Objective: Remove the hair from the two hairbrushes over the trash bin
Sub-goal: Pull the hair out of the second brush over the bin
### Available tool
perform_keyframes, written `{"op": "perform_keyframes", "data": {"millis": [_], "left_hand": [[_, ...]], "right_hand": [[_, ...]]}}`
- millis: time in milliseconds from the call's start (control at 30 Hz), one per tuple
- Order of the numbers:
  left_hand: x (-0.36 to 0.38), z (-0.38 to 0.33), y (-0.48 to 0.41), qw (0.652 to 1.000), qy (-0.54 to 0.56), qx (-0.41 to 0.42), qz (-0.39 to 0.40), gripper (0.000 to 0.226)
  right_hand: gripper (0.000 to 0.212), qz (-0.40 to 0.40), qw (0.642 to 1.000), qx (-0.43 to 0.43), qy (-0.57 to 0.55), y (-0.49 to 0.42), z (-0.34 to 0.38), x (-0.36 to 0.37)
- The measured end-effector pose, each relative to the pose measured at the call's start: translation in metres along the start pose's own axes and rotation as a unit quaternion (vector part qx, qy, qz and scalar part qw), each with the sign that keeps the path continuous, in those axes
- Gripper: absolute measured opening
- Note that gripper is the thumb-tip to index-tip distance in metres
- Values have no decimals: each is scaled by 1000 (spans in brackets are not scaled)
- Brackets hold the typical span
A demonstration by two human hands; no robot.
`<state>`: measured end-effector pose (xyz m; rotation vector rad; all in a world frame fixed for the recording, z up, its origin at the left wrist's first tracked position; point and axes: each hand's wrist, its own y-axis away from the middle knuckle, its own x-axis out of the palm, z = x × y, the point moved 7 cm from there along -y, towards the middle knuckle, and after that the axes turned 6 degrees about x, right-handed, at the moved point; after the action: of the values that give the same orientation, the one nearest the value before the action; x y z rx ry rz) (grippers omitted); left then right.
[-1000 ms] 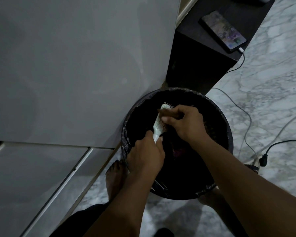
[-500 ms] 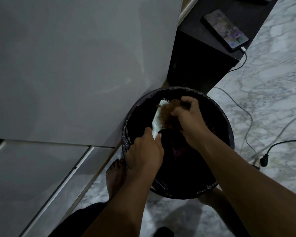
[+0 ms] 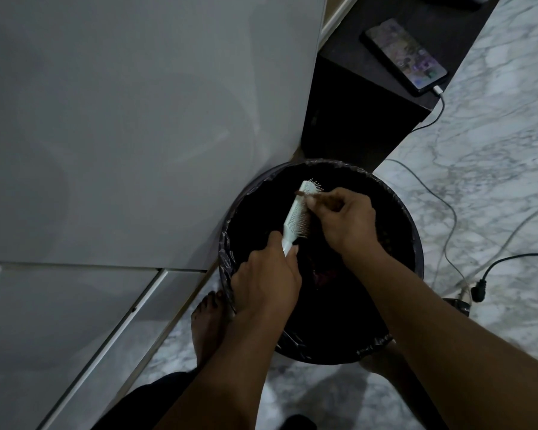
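Now my right hand (image 3: 345, 221) has slid up, pinching brown hair (image 3: 316, 198) near the tip. My left hand (image 3: 266, 279) grips the white hairbrush (image 3: 297, 217) over the trash bin (image 3: 395, 200). More hair remains.

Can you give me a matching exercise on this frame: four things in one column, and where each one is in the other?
Things:
1. hairbrush
2. phone
3. trash bin
4. black plug

Places:
A. lying on the dark cabinet top, cable attached
B. on the marble floor, to the right of the bin
C. held by its handle in the left hand, over the bin
D. on the floor beside the white cabinet, lined with a dark bag

Pairs: 1-C, 2-A, 3-D, 4-B
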<state>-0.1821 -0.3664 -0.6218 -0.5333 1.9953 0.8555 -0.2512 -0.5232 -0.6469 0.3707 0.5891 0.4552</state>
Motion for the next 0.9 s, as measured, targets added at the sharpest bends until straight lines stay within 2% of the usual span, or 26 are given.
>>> {"op": "perform_keyframes", "data": {"millis": [200, 333, 467, 533, 600, 700, 800, 900], "left_hand": [[-3, 4, -3, 999, 21, -20, -17, 37], [-1, 4, -4, 1000, 7, -18, -10, 36], [-2, 2, -2, 1000, -17, -6, -10, 33], [-4, -1, -1, 1000, -27, 4, -13, 33], [-4, -5, 0, 999, -30, 13, -10, 35], [-4, -9, 2, 999, -29, 28, -13, 35], [-3, -9, 1, 999, -10, 27, -14, 34], [-3, -5, 0, 999, 26, 16, -23, 33]], "right_hand": [[12, -30, 992, 88, -90, -5, -11, 2], [9, -27, 993, 77, -90, -1, -8, 2], [33, 55, 990, 75, -102, 6, 1, 10], [52, 50, 990, 82, -104, 8, 3, 8], [59, 6, 994, 76, -74, 10, 4, 0], [44, -72, 996, 52, -8, 8, 5, -14], [26, -89, 995, 38, 11, 6, 9, -17], [20, -89, 995, 35, -10, 3, 8, -16]]}}
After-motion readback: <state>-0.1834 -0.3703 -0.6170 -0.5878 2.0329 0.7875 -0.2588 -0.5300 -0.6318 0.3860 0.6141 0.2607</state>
